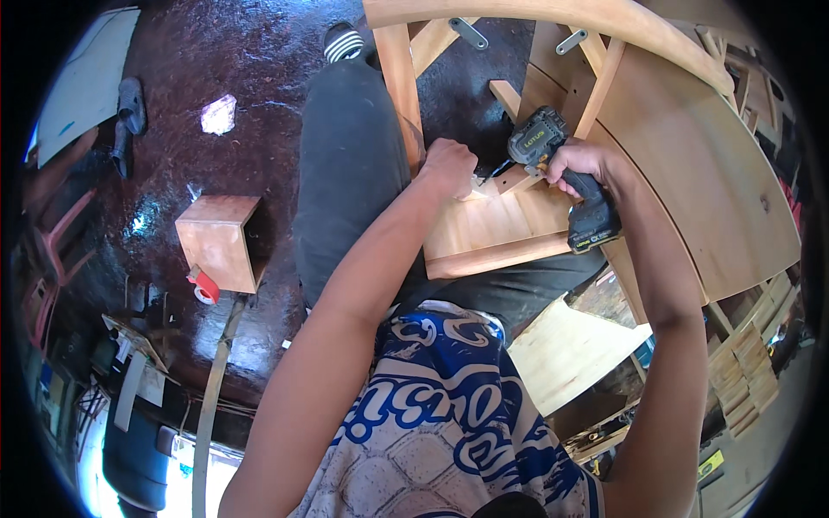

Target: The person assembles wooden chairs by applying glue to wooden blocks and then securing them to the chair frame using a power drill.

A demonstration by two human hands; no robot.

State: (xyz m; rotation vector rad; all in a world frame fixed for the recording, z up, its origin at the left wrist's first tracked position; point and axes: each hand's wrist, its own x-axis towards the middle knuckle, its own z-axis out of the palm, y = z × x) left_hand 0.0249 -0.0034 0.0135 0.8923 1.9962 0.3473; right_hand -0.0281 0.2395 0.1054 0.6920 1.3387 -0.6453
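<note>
At the far left, a pair of dark slip-on shoes (128, 121) lies on a glossy dark reddish-brown floor (259, 147). Right of them and nearer the person stands a small box-like light-brown wooden block (216, 237), a red-and-white tape roll (204, 287) against its near side. Next comes the person's leg in dark grey trousers (350, 164), a black slipper with white stripes (344, 43) at its end. Beside the knee, the left hand (451, 167) is curled at the pale wooden furniture frame (496, 223), which rests across the lap; its fingertips are mostly hidden, so I cannot tell what they grip. The right hand (580, 164) has its fingers wrapped around the handle of a black-and-grey cordless drill (540, 138). The drill is above the frame's right part, its thin bit pointing left toward the left hand; whether the tip touches wood is unclear. Farther right stands a broad, smooth light-brown wooden panel (699, 155).
</note>
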